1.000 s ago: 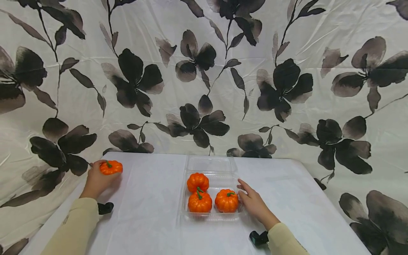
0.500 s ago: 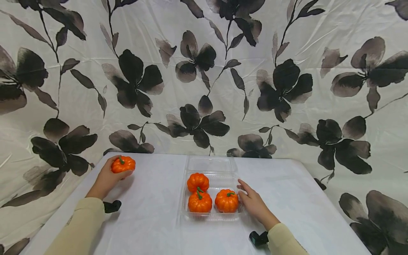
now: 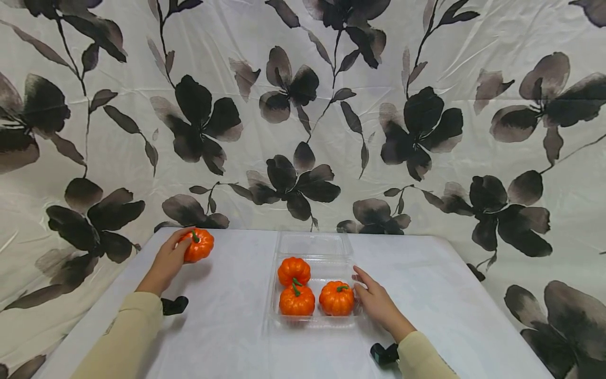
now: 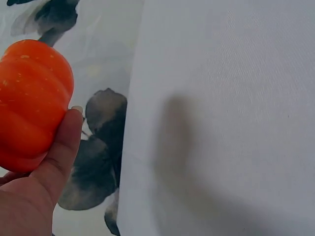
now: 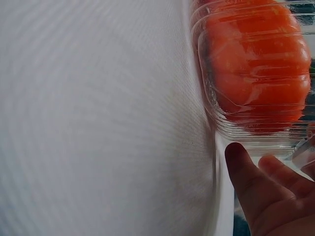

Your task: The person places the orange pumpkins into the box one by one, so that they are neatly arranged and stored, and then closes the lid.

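My left hand [image 3: 167, 264] grips a small orange pumpkin [image 3: 202, 246] with a green stem, held above the left side of the table. In the left wrist view the thumb presses along that pumpkin's [image 4: 37, 98] side; the other fingers are mostly hidden. A clear plastic clamshell box [image 3: 331, 270] lies at mid-table, its lid [image 3: 312, 243] folded back. Inside it are a back-left pumpkin [image 3: 294, 270], a front-left pumpkin [image 3: 296, 301] and a front-right pumpkin [image 3: 336, 299]. My right hand [image 3: 380, 306] rests at the box's right side, fingers relaxed, with the thumb near its wall in the right wrist view.
A white cloth covers the table [image 3: 227, 337]. Behind it hangs a pale curtain with dark flowers [image 3: 293, 184]. A black camera mount [image 3: 175, 306] sits on the left wrist and another black mount [image 3: 384, 354] on the right.
My left hand has carried its pumpkin rightward from the table's left edge, tilting it along the way. The right hand, the box and the pumpkins inside it stay where they were.
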{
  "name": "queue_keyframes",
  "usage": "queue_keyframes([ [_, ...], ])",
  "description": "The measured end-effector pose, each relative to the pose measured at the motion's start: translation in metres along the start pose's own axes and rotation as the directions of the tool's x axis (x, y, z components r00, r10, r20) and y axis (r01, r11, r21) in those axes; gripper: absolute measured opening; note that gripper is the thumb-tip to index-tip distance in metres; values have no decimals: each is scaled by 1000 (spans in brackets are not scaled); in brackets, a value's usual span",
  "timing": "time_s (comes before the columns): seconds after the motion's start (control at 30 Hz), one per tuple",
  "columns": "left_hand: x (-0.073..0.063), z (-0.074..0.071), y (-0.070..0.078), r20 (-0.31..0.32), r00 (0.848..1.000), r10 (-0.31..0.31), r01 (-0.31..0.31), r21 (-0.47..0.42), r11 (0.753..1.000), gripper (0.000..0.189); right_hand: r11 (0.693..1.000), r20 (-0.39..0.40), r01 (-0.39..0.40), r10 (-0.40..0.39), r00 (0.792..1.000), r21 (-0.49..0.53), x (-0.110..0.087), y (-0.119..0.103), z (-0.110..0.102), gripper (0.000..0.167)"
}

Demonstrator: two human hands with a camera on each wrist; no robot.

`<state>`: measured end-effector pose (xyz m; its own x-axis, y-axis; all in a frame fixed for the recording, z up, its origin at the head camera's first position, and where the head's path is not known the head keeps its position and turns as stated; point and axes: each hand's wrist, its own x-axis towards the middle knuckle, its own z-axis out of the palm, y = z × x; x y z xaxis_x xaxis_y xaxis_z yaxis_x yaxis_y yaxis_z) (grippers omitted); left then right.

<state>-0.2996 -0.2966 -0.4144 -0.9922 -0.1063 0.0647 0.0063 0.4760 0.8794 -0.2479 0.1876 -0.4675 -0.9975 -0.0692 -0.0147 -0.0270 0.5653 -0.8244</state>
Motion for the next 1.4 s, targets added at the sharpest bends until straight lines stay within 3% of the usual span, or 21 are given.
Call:
queue_keyframes([
  [0.17,-2,2,2,16,999,46,-47,43,998,56,1000,-1,2,-2,1000,-8,0,0,0,52],
  [0.47,-4,8,15,100,994,44,-48,37,998,60,1000,-6,1,-1,1000,-14,-1,-1,0,52],
  [1.0,-5,19,27,145,984,104,-104,-11,995,61,1000,0,-7,7,1000,-10,-2,-4,-1,52],
  [1.4,-8,30,39,167,967,193,-199,20,980,56,1000,-11,0,0,1000,-18,-3,-5,-3,52],
])
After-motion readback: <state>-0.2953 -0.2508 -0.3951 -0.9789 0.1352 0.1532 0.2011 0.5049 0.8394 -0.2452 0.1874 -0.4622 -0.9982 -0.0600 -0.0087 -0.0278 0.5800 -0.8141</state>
